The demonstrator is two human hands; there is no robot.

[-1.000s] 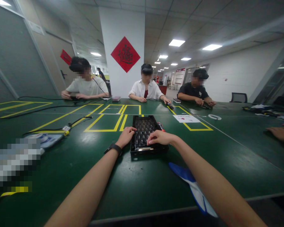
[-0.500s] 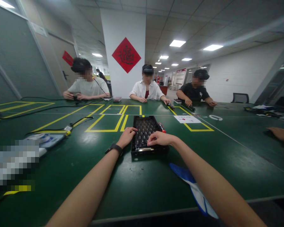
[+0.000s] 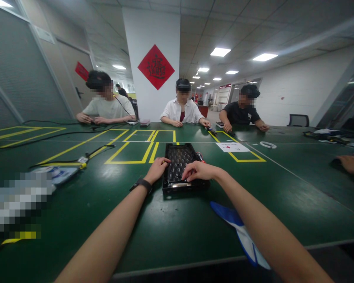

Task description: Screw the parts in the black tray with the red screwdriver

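Observation:
A black tool case (image 3: 169, 190) lies open on the green table in front of me, with many small pieces set in rows inside it. Its left rim is held by my left hand (image 3: 157, 169), fingers closed over the edge. Across the front part of the case, my right hand (image 3: 198, 171) reaches in from the right with fingertips pinched together. Whatever is between those fingertips is too small to make out. Just beside them, a silvery rod (image 3: 177, 184) lies in the slot along the front of the case.
A red and shiny object (image 3: 200, 156) sits against the case's right side. Near my right forearm lies a blue and white cloth (image 3: 228, 214). White paper (image 3: 232, 147) and a white ring (image 3: 268, 145) are farther right. A plastic bag (image 3: 61, 175) lies left; three people sit opposite.
My right hand has shifted slightly at the front of the case, its fingers still pinched. The left hand keeps its place on the rim. The whole view has tilted a little.

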